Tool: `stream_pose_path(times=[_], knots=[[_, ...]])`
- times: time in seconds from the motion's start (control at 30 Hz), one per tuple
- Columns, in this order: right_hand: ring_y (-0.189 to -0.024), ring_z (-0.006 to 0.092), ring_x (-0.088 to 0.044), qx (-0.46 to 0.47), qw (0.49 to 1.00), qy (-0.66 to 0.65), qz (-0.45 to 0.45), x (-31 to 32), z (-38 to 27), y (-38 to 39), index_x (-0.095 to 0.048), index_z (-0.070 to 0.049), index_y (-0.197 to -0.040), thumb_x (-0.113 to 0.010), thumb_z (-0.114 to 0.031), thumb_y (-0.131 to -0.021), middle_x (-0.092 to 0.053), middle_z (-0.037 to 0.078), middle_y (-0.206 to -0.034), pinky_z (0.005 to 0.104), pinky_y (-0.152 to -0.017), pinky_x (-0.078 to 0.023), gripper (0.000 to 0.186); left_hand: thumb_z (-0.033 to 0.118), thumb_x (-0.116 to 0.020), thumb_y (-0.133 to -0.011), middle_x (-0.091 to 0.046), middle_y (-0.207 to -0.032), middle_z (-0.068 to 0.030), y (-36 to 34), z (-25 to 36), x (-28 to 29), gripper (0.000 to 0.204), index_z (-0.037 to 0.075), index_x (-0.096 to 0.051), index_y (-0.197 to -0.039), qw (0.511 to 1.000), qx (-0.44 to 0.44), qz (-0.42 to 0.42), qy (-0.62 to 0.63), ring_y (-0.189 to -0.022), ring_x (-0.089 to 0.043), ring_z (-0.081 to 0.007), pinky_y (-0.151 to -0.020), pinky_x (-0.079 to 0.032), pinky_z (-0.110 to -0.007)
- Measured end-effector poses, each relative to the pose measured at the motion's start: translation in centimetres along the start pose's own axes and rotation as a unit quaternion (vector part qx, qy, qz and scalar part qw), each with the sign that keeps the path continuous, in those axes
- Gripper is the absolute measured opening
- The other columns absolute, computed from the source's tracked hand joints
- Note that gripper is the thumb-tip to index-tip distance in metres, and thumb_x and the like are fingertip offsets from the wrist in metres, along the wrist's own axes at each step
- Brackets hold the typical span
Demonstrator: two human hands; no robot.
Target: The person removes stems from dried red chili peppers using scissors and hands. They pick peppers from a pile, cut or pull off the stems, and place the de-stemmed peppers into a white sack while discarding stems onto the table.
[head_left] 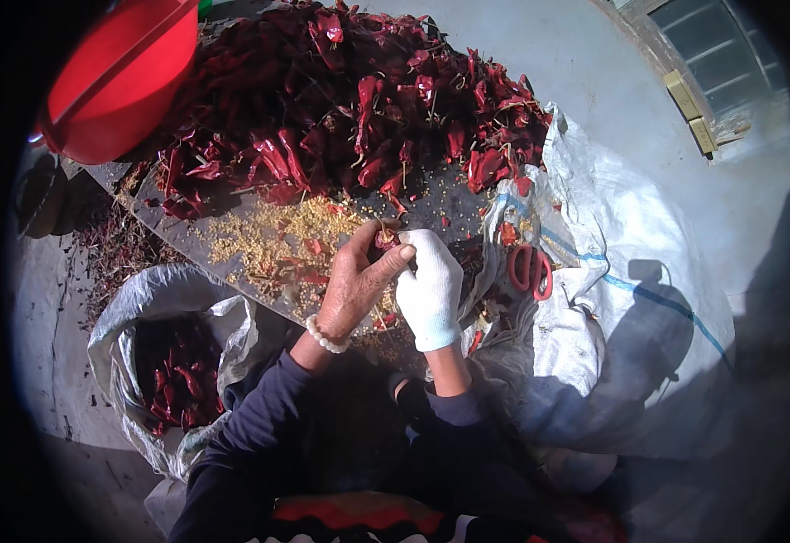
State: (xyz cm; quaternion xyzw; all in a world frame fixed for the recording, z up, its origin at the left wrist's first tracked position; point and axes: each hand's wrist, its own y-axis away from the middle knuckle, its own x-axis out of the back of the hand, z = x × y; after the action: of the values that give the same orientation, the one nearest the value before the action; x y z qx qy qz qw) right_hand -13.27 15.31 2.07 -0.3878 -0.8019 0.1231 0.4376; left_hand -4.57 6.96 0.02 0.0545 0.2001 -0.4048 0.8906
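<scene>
Both my hands meet over the near edge of a dark work surface, with a dried red chili pepper between their fingertips. My bare left hand, a beaded bracelet at its wrist, is closed on the pepper's left side. My right hand, in a white knit glove, pinches it from the right; its fingertips are partly hidden. Loose yellow seeds and bits of red skin lie spread beside and beneath my left hand. Beyond them rises a big heap of dried red chili peppers.
Red-handled scissors lie on a white woven sack at the right. An open white sack at the lower left holds red peppers. A red plastic basin stands at the far left. Stems and debris litter the ground there.
</scene>
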Motion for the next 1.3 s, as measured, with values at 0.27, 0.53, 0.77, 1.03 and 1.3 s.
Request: stream_pose_path(times=[0.27, 0.53, 0.77, 1.03, 1.3], knots=[[-0.092, 0.0249, -0.071, -0.059, 0.991, -0.100, -0.058, 3.7, 0.1, -0.9, -0.069, -0.005, -0.116, -0.070, -0.006, -0.091, -0.069, 0.012, -0.108, 0.0331, -0.079, -0.057, 0.025, 0.023, -0.071, -0.099, -0.060, -0.075, 0.0040, -0.2, -1.3, 1.9, 0.025, -0.001, -0.066, -0.099, 0.990, 0.027, -0.028, -0.137, -0.070, -0.049, -0.0030, -0.058, -0.041, -0.023], [-0.078, 0.0272, -0.063, 0.011, 0.999, -0.041, -0.005, 1.9, 0.4, -0.2, -0.061, -0.003, -0.085, -0.072, -0.009, -0.090, -0.061, 0.010, -0.084, 0.0390, -0.065, -0.050, 0.013, 0.014, -0.075, -0.090, -0.063, -0.069, -0.0155, 0.1, -0.9, 1.4, 0.022, -0.002, -0.070, -0.103, 0.954, -0.030, -0.106, -0.280, -0.062, -0.060, -0.0121, -0.060, -0.050, -0.034], [-0.074, 0.0123, -0.054, -0.353, 0.841, -0.409, -0.019, 1.6, 1.0, 0.8, -0.063, -0.003, -0.088, -0.060, -0.021, -0.103, -0.057, 0.000, -0.078, 0.0276, -0.072, -0.045, 0.023, 0.016, -0.075, -0.087, -0.065, -0.072, -0.0157, 0.6, -0.2, 1.5, 0.013, 0.004, -0.071, -0.092, 0.868, -0.169, -0.166, -0.435, -0.068, -0.066, -0.0364, -0.059, -0.050, -0.042], [-0.072, 0.0111, -0.057, -0.100, 0.887, -0.442, -0.089, 5.4, 4.5, 0.3, -0.067, -0.001, -0.083, -0.065, -0.049, -0.097, -0.065, 0.005, -0.080, 0.0266, -0.068, -0.045, 0.050, 0.027, -0.061, -0.104, -0.072, -0.083, 0.0022, -0.9, 2.0, 3.0, 0.021, 0.009, -0.067, -0.096, 0.998, 0.061, 0.000, 0.014, -0.067, -0.058, -0.0024, -0.056, -0.040, -0.020], [-0.096, 0.0256, -0.069, 0.023, 0.995, 0.047, -0.086, -1.3, 5.5, -6.0, -0.074, -0.010, -0.101, -0.072, -0.005, -0.086, -0.071, 0.009, -0.105, 0.0324, -0.080, -0.055, 0.016, 0.026, -0.065, -0.102, -0.067, -0.078, 0.0031, -1.9, 3.1, 6.0, 0.014, 0.012, -0.065, -0.099, 0.898, 0.131, 0.174, 0.383, -0.067, -0.061, -0.0078, -0.062, -0.049, -0.026]])
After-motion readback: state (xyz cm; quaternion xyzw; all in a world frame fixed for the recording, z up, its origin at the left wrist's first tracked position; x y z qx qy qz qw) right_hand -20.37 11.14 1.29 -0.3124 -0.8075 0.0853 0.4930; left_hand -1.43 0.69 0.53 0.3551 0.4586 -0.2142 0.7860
